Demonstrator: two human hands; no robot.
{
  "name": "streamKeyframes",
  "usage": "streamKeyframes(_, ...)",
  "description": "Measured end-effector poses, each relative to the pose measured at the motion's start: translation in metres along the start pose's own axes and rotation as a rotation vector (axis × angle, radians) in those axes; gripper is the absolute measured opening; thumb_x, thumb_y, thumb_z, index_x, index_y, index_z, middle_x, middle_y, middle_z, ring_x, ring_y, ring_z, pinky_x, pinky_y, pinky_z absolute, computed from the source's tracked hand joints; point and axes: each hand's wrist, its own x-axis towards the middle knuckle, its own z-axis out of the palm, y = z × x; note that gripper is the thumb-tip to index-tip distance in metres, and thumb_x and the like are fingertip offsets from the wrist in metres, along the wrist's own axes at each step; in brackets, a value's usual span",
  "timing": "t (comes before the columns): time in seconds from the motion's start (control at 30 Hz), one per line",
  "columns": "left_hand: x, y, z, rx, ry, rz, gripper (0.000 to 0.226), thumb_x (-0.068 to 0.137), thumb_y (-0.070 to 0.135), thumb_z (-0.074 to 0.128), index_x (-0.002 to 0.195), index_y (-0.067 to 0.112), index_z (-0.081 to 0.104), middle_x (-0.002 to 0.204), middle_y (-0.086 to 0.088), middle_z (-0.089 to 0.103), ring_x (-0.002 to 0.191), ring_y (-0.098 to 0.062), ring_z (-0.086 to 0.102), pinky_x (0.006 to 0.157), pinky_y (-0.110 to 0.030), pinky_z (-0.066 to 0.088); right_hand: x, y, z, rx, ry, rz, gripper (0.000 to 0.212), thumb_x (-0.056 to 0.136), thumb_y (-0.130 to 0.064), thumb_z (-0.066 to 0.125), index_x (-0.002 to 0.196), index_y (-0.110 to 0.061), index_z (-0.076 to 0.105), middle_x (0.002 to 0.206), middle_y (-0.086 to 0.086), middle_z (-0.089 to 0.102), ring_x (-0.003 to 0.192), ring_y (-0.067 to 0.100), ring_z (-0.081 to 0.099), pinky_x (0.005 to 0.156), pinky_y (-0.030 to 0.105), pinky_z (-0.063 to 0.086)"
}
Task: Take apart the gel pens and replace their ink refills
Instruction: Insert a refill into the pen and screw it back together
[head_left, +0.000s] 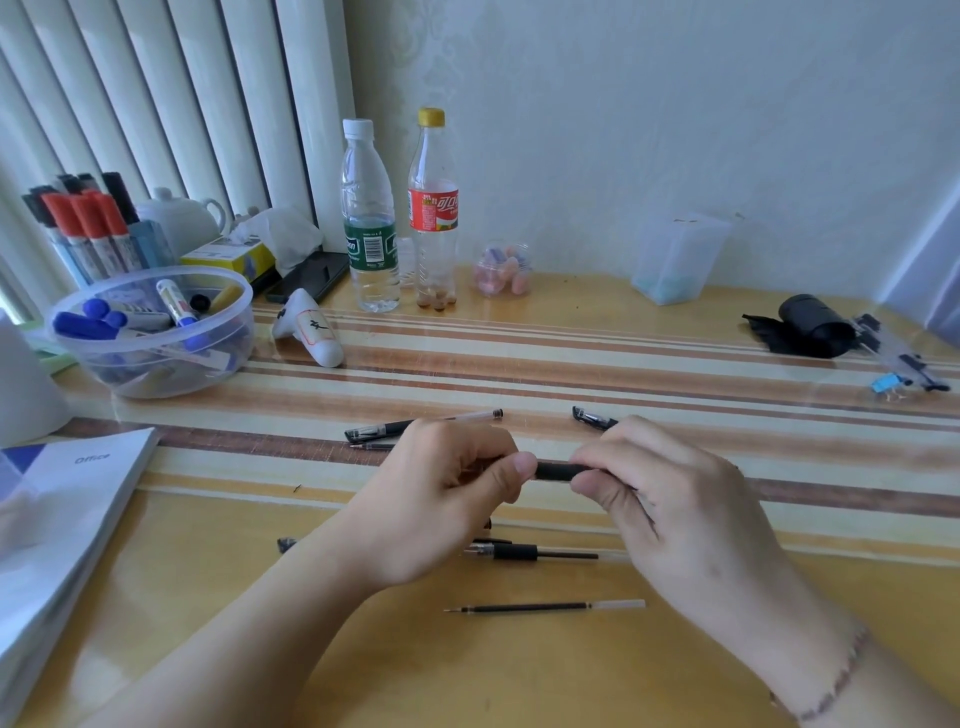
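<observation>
Both hands hold one black gel pen (558, 471) level above the table. My left hand (457, 488) grips its left end and my right hand (670, 499) grips its right end, so only the black middle section shows between the thumbs. Below the hands lies a loose ink refill (545, 606) with a clear tail. A pen front part with a refill sticking out (524, 552) lies just above it. Another gel pen (421, 424) rests behind my left hand, and a pen cap (592, 417) lies behind my right hand.
A clear bowl of markers (156, 332) and a marker holder (88, 228) stand at the left, near a stack of papers (62, 514). Two bottles (400, 213), a small jar (501, 270), a clear box (675, 260) and a black roll (810, 325) stand behind.
</observation>
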Motion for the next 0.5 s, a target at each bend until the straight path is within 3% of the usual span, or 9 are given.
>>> streamKeyframes(0.1, -0.001, 0.001, 0.000, -0.017, -0.003, -0.020, 0.039, 0.094, 0.040, 0.050, 0.065, 0.016, 0.060, 0.060, -0.014, 0.056, 0.059, -0.025, 0.049, 0.056, -0.033, 0.038, 0.000, 0.000, -0.001, -0.009, 0.073, -0.007, 0.006, 0.085, -0.026, 0.069, 0.087, -0.020, 0.070, 0.084, -0.012, 0.061, 0.063, 0.009, 0.054, 0.052, 0.026, 0.046)
streamKeyframes(0.2, 0.000, 0.002, -0.002, -0.046, 0.024, -0.039, 0.035, 0.094, 0.036, 0.052, 0.066, 0.017, 0.063, 0.061, -0.010, 0.056, 0.058, -0.025, 0.049, 0.056, -0.034, 0.039, -0.001, 0.002, -0.001, 0.000, 0.084, 0.063, 0.022, 0.073, -0.014, 0.080, 0.081, -0.021, 0.061, 0.076, -0.020, 0.054, 0.058, 0.005, 0.051, 0.049, 0.023, 0.045)
streamKeyframes(0.3, 0.000, 0.004, -0.005, -0.056, 0.032, -0.051, 0.027, 0.091, 0.025, 0.055, 0.069, 0.015, 0.066, 0.059, -0.008, 0.056, 0.054, -0.023, 0.047, 0.052, -0.032, 0.038, -0.002, 0.005, -0.003, 0.003, 0.022, 0.090, 0.022, 0.074, -0.023, 0.079, 0.083, -0.025, 0.059, 0.071, -0.024, 0.051, 0.060, 0.000, 0.049, 0.050, 0.016, 0.043)
streamKeyframes(0.4, 0.001, 0.003, -0.009, -0.043, 0.055, -0.085, 0.025, 0.091, 0.015, 0.055, 0.067, 0.013, 0.063, 0.053, -0.003, 0.047, 0.050, -0.011, 0.038, 0.049, -0.022, 0.034, -0.001, 0.013, -0.011, -0.025, -0.001, 0.137, 0.021, 0.073, -0.024, 0.078, 0.087, -0.028, 0.063, 0.074, -0.019, 0.059, 0.064, 0.005, 0.058, 0.053, 0.032, 0.054)
streamKeyframes(0.5, 0.002, -0.001, -0.012, -0.047, 0.119, -0.099, 0.024, 0.093, 0.022, 0.057, 0.073, 0.016, 0.067, 0.052, 0.000, 0.047, 0.049, -0.006, 0.038, 0.048, -0.017, 0.032, 0.001, 0.021, -0.017, -0.024, -0.001, 0.183, 0.012, 0.075, -0.027, 0.075, 0.085, -0.028, 0.068, 0.077, -0.018, 0.062, 0.064, 0.006, 0.058, 0.055, 0.037, 0.054)
